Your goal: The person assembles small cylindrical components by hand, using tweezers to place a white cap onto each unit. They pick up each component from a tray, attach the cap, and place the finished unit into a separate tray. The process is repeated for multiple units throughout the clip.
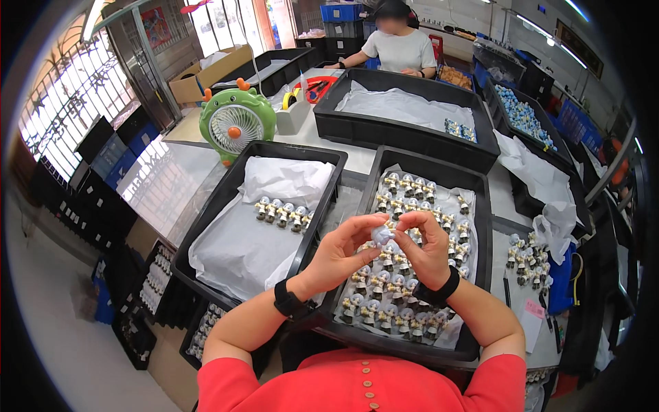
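Observation:
Both hands are raised over a black tray [482,226] lined with white paper and filled with rows of small figurines [395,288]. My left hand [343,253] and my right hand [427,250] pinch one small pale-blue figurine [382,235] between their fingertips. Each wrist wears a black band. A second black tray [226,196] to the left holds white paper and a short row of figurines [283,212].
A green desk fan [235,123] stands at the back left. Further back sit a large black tray [398,130] with white paper, a tape dispenser [294,110] and cardboard boxes. Another person in a white shirt [398,48] works at the far end. Loose figurines [525,257] lie to the right.

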`<state>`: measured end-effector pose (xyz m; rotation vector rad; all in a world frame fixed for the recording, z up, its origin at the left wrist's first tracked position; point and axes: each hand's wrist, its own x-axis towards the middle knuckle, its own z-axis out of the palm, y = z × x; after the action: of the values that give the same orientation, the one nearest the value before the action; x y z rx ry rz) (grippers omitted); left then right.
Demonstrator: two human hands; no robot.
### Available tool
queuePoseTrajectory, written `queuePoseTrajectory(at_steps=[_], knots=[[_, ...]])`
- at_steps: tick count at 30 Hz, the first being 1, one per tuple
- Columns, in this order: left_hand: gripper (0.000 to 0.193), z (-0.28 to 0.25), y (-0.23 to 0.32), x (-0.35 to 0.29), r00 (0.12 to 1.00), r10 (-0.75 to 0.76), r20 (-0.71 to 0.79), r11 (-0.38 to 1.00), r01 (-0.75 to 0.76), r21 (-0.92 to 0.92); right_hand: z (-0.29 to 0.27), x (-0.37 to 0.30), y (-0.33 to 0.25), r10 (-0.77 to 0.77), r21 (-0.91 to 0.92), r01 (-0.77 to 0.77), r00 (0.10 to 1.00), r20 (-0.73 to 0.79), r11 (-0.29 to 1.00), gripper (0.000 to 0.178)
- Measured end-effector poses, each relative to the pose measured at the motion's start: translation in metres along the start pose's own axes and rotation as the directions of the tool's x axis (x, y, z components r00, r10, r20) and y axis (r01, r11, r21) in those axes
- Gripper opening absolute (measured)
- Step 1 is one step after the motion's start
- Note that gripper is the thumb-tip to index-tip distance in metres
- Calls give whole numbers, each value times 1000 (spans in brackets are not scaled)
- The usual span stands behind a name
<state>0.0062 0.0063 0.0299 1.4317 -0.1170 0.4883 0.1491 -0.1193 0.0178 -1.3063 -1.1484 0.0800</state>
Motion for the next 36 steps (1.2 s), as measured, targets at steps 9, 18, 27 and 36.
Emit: queuePoseTrajectory(at_steps=[9, 18, 27, 36], knots=[[82, 5, -2, 2, 898, 441, 5, 717, -355, 600, 1, -4, 0, 12, 7, -13, 998, 64, 1000, 26], [50, 5, 2, 1, 985, 156, -77, 849, -94, 520, -1, -5, -4, 22, -124, 0, 985, 171, 992, 30], [43, -66, 44, 8, 878, -469, -94, 822, 472, 319, 1, -5, -4, 119, 1, -121, 977, 177, 993, 23], [55, -256, 37, -43, 510, -632, -583, -84, 703, 706, 6, 2, 0, 109, -49, -102, 981, 163, 994, 19]])
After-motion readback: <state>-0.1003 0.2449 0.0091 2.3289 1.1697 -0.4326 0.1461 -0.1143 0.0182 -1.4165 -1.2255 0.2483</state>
